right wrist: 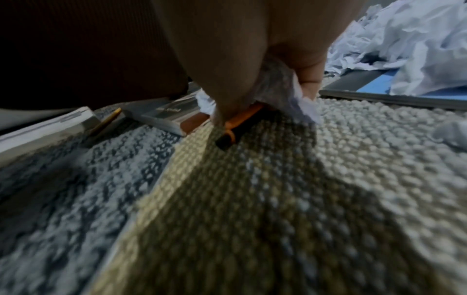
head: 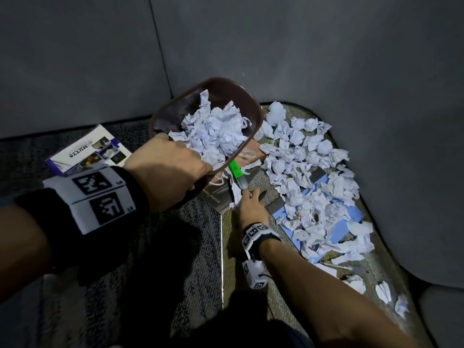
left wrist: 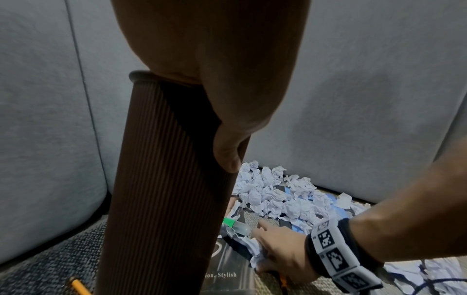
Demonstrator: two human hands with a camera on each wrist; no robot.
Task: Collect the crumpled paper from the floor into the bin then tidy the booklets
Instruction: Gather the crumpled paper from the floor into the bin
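**Bin tilted, paper gathered at floor level**

Here, largest first: carpeted floor [head: 175, 247]. Brown ribbed bin [head: 253, 106], tilted, part-filled with crumpled paper [head: 213, 131], gripped at near rim by left hand [head: 168, 164]. Loose paper balls [head: 308, 172] spread beyond and right of right hand [head: 251, 204], over blue booklet [head: 341, 232]. Dark booklet [left wrist: 227, 277] below bin; another booklet [head: 88, 149] beyond left wrist. Right hand low, clutching paper scrap [right wrist: 285, 93]. Green highlighter [head: 237, 172] just ahead of right fingertips.

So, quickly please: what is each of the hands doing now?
Left hand: grips the rim of the brown bin.
Right hand: pinches a crumpled paper at the floor.
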